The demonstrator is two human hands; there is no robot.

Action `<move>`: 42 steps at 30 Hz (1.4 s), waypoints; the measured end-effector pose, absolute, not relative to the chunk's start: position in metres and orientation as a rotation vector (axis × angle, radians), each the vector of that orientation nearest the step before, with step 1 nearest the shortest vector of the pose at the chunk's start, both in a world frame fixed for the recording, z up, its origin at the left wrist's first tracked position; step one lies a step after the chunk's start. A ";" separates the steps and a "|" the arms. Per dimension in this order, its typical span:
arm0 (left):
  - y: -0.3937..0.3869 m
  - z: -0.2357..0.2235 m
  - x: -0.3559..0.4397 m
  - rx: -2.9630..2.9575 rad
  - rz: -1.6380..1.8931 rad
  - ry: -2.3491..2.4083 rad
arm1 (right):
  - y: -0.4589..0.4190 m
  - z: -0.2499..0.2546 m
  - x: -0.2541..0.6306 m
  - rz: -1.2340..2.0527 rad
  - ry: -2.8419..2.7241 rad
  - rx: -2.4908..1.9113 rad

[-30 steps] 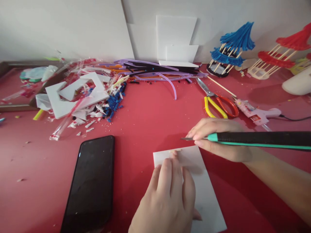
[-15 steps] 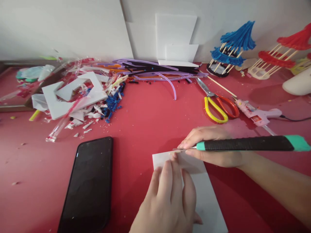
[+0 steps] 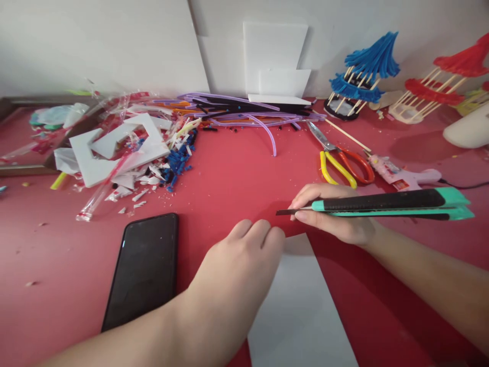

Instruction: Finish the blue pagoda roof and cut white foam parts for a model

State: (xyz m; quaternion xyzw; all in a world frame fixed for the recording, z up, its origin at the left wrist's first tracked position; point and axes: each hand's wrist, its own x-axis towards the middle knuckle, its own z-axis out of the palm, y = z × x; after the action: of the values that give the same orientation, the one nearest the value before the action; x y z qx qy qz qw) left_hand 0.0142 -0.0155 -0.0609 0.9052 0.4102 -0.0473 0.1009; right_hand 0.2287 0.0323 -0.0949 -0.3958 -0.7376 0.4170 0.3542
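My right hand (image 3: pixel 331 214) holds a black and teal utility knife (image 3: pixel 382 205) pinched near its front. Its dark blade sticks out to the left, just above the far edge of a white foam board sheet (image 3: pixel 301 306). My left hand (image 3: pixel 239 275) is curled over the sheet's far left corner, knuckles up. The back of that hand hides its fingertips and whatever they grip. The sheet lies flat on the red tabletop. A black smartphone (image 3: pixel 147 270) lies to the left of my left hand.
Foam scraps (image 3: pixel 95 163), wrappers and clippings are piled at back left, beside purple and black pipe cleaners (image 3: pixel 237 109). Scissors (image 3: pixel 336 158) and a pink glue gun (image 3: pixel 405 173) lie beyond my right hand. Blue (image 3: pixel 355 76) and red (image 3: pixel 439 81) pavilion models stand at back right.
My left hand has moved from lying over the sheet to a curled position at its far left edge. My right hand has lifted the knife slightly up and away from the sheet.
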 end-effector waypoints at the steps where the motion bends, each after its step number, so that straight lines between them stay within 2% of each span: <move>1: -0.011 -0.062 0.014 2.595 -0.131 1.219 | 0.032 -0.095 0.229 1.085 -1.902 -1.020; 5: -0.002 -0.062 0.006 2.388 -0.003 1.309 | 0.034 -0.097 0.229 1.066 -1.893 -1.033; 9: 0.002 -0.060 -0.012 2.698 0.048 1.297 | 0.034 -0.097 0.229 1.021 -1.882 -1.042; 16: -0.005 -0.055 -0.024 3.223 -0.216 0.986 | 0.034 -0.099 0.226 0.982 -1.903 -0.945; 19: -0.009 -0.050 -0.012 3.038 -0.347 0.996 | 0.035 -0.099 0.228 1.009 -1.902 -0.962; 23: -0.011 -0.045 0.004 2.601 -0.479 1.405 | 0.036 -0.100 0.229 1.037 -1.889 -0.941; 25: -0.011 -0.044 0.008 2.517 -0.503 1.454 | 0.036 -0.101 0.229 1.039 -1.887 -0.937; 31: -0.011 -0.050 0.002 2.477 -0.281 1.399 | 0.036 -0.099 0.228 1.076 -1.811 -1.009; 37: -0.010 -0.062 -0.013 2.695 -0.103 1.370 | 0.034 -0.105 0.224 1.067 -1.631 -1.071; 42: -0.005 -0.060 -0.019 2.877 -0.076 1.450 | 0.031 -0.102 0.220 0.901 -1.670 -1.165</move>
State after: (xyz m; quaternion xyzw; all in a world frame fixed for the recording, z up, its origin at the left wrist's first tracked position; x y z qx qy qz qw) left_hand -0.0195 -0.0047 -0.0603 0.8920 0.4496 -0.0235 -0.0403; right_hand 0.2195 0.0311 -0.1020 -0.4694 -0.6729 0.3631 0.4415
